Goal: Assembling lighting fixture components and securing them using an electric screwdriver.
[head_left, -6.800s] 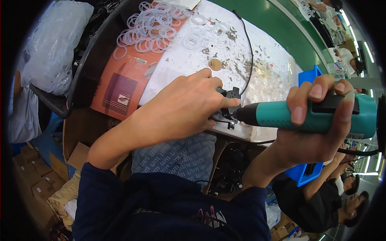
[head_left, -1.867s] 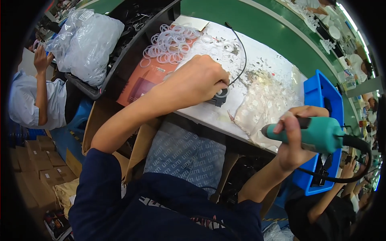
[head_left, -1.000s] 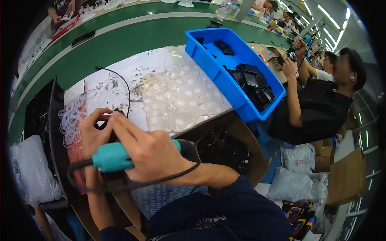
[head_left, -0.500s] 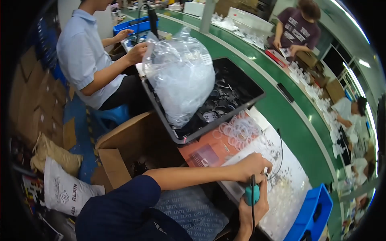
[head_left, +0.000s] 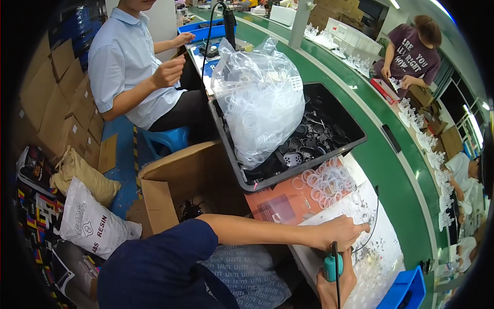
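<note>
My left hand is over the white work surface, its index finger stretched out to the right. The other fingers are partly hidden, and I see nothing held in it. Just below it, my right hand is wrapped round a teal corded hand tool. A black cord runs down past the tool; its working end is hidden behind my hands. Small clear and whitish plastic bits are strewn on the surface to the right. Beyond my left hand lies a pile of translucent plastic rings.
A black tub of dark plastic parts bears a big clear bag of rings. An open carton stands left of my arm, a blue bin at lower right. A seated co-worker is at far left. The green conveyor curves past.
The view has shifted, so the scene sits lower and further right. My left hand, earlier pinching a small white piece by the tool, now has its index finger stretched out away from the tool.
</note>
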`<act>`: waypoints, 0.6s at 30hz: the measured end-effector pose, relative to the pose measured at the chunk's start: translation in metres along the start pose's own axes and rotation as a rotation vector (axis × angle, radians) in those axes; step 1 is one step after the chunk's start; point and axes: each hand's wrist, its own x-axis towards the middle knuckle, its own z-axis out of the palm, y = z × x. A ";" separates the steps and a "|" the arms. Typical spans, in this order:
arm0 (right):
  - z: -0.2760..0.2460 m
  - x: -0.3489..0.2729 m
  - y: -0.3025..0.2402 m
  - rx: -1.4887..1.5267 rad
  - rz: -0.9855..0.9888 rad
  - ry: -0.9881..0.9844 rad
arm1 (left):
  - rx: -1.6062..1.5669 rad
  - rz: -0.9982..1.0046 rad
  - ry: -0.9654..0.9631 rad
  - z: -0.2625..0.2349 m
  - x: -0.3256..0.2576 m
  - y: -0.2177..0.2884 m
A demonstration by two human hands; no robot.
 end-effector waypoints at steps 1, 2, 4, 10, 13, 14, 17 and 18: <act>0.000 0.000 0.000 0.004 0.000 -0.006 | 0.001 -0.007 0.001 0.000 -0.001 0.000; 0.000 -0.002 -0.001 -0.016 0.014 -0.010 | 0.049 0.020 -0.008 0.000 -0.002 0.000; -0.004 -0.003 -0.004 -0.025 0.124 -0.088 | 0.113 0.075 -0.020 0.002 -0.002 -0.002; -0.007 -0.005 0.001 -0.152 0.023 -0.170 | 0.192 0.091 0.005 0.006 -0.005 -0.003; -0.008 -0.009 0.002 -0.189 0.019 -0.194 | 0.215 0.073 -0.006 0.002 -0.004 0.003; -0.008 -0.009 0.001 -0.227 0.010 -0.189 | 0.212 0.039 -0.051 0.000 -0.003 0.005; -0.006 -0.012 0.002 -0.294 0.020 -0.206 | 0.217 0.050 -0.020 0.000 -0.004 0.006; -0.006 -0.012 0.002 -0.288 0.028 -0.213 | 0.220 0.047 -0.020 0.001 -0.004 0.004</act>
